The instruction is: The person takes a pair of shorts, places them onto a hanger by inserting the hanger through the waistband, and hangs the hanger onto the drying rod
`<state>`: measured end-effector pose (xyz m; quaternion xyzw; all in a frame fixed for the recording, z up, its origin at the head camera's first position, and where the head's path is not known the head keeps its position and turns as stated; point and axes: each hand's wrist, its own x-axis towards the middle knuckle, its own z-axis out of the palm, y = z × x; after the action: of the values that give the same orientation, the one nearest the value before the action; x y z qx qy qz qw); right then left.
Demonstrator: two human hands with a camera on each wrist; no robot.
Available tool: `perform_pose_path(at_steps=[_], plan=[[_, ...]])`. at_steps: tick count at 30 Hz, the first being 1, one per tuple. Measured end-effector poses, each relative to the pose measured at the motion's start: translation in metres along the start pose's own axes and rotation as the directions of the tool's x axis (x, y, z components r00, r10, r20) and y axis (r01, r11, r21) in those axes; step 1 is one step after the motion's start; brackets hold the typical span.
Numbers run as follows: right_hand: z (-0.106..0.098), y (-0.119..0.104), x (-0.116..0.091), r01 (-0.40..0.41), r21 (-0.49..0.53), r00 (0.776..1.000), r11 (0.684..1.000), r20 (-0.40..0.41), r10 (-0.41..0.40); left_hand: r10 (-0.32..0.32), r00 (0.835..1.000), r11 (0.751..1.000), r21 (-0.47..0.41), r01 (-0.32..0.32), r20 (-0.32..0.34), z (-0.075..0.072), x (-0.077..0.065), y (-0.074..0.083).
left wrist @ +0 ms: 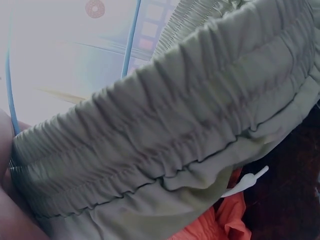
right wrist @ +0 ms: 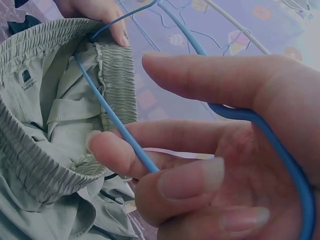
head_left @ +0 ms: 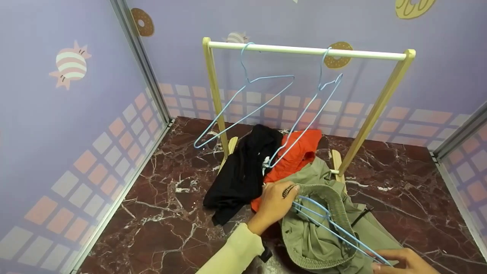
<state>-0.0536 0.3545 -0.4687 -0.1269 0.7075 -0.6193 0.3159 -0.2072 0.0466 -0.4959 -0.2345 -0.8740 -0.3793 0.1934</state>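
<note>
Olive-green trousers (head_left: 369, 228) with a gathered elastic waistband (left wrist: 165, 105) lie bunched at the front, the waist opening spread wide. My left hand (head_left: 279, 201) grips the waistband at its left side, thumb over the edge. A blue wire hanger (head_left: 348, 231) crosses the opening, its far end at the left hand. In the right wrist view, part of that hanger dips inside the waist. My right hand (head_left: 407, 262) holds the hanger's near end at the lower right, its fingers curled about the wire (right wrist: 112, 115) and the thumb stretched out above.
A wooden rack with a white rail (head_left: 289, 48) stands behind, carrying two blue hangers, one at left (head_left: 249, 81) and one at right (head_left: 320, 87). Beneath them lie a black garment (head_left: 243, 167) and a red-orange garment (head_left: 300, 152) on the dark marbled surface (head_left: 159, 224). Patterned walls (head_left: 68, 152) enclose it.
</note>
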Motion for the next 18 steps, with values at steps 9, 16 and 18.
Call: perform_pose_path(at_steps=[9, 16, 18], plan=[[0.0018, -0.0023, 0.0047, -0.012, -0.043, 0.999, 0.999, -0.036, 0.011, 0.064, 0.998, 0.996, -0.06, -0.065, -0.025, 0.001, -0.0024, 0.0024], [0.001, -0.0048, 0.0081, 0.007, -0.101, 0.999, 0.995, -0.039, -0.01, 0.04, 0.999, 0.994, -0.102, -0.038, 0.019, -0.0029, -0.0029, 0.0074], [0.001, -0.0053, 0.0094, 0.007, -0.092, 1.0, 0.996, -0.028, -0.009, 0.03, 0.999, 0.993, -0.111, -0.027, 0.028, -0.0044, -0.0028, 0.0093]])
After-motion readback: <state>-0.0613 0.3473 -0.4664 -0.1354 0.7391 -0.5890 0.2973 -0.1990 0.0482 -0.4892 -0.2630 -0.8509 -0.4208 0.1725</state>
